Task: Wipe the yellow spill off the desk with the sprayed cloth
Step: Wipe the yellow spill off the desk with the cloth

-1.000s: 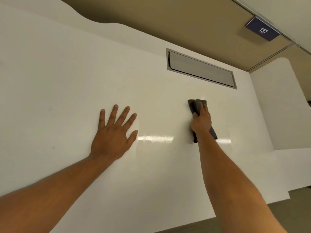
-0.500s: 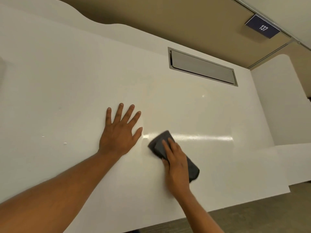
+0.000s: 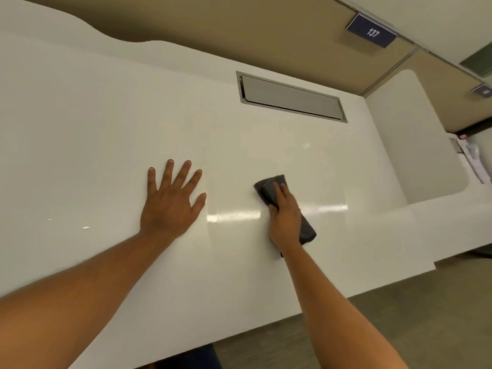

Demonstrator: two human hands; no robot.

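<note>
My right hand [image 3: 285, 217] presses a folded dark grey cloth [image 3: 269, 187] flat on the white desk [image 3: 106, 142], right of centre. The cloth sticks out past my fingertips and behind my palm. My left hand [image 3: 170, 206] lies flat on the desk with fingers spread, holding nothing, about a hand's width left of the cloth. I see no yellow spill on the surface; only a bright light reflection [image 3: 234, 216] runs between my hands.
A grey rectangular cable hatch [image 3: 291, 97] is set into the desk behind the cloth. A tan partition with a blue "137" plate [image 3: 372, 31] runs along the back. A white side desk section [image 3: 415, 145] adjoins at right. Grey carpet [image 3: 399, 302] lies below the front edge.
My right hand slid the cloth from the far right toward my left hand, then back out to the right and a little away from me. The left hand stayed planted.
</note>
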